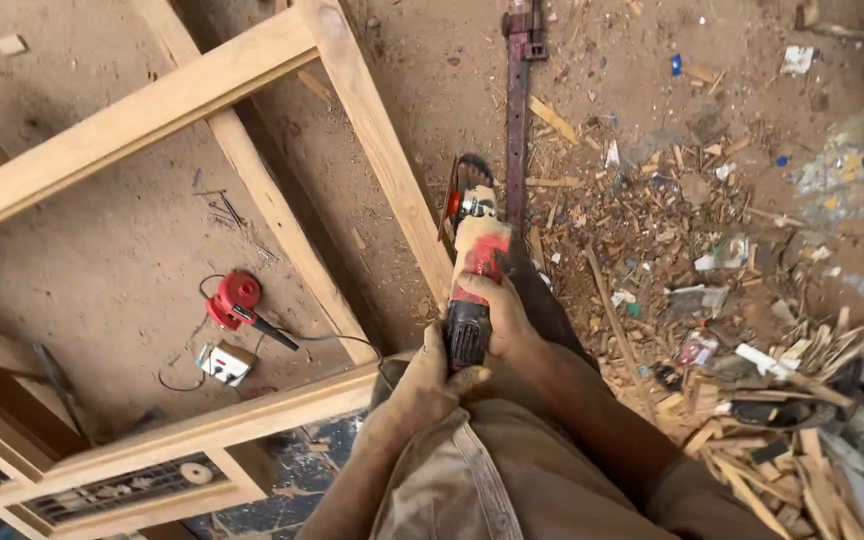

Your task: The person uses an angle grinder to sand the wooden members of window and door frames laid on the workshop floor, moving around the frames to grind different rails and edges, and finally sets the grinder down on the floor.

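Note:
A red and black angle grinder (pixel 472 260) is gripped by both my hands. My right hand (pixel 502 312) wraps the red body near the middle. My left hand (pixel 424 385) holds the black rear end of the tool. The grinder's disc (pixel 460 190) rests against the right rail of a pale wooden frame (pixel 377 130) that lies raised above the dirt floor. My tan sleeves and clothing fill the bottom of the view.
A long dark red bar clamp (pixel 518 110) lies beside the frame's rail. A red power tool (pixel 234 300) and a white socket box (pixel 224 362) with cables sit on the floor under the frame. Wood offcuts and shavings (pixel 712 300) are heaped at right.

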